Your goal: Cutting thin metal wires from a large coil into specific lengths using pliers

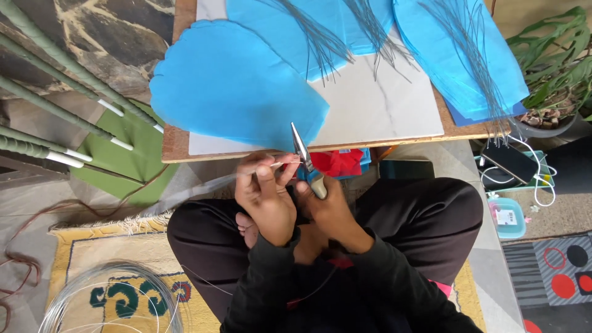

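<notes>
Black sleeves fill the bottom of the view, and above them the left hand (266, 196) pinches a thin pale wire (285, 164) between thumb and fingertips. Right hand (330, 213), its grip pressed together around the handles of needle-nose pliers (302, 153), points the tip up toward the near edge of the desk (176, 148). Wire and pliers meet just below that edge, over the lap. Blue paper petals (231, 83) lie across the desk, well apart from the hands. Good work here, I judge, means keeping the wire taut and the plier tip square to it.
</notes>
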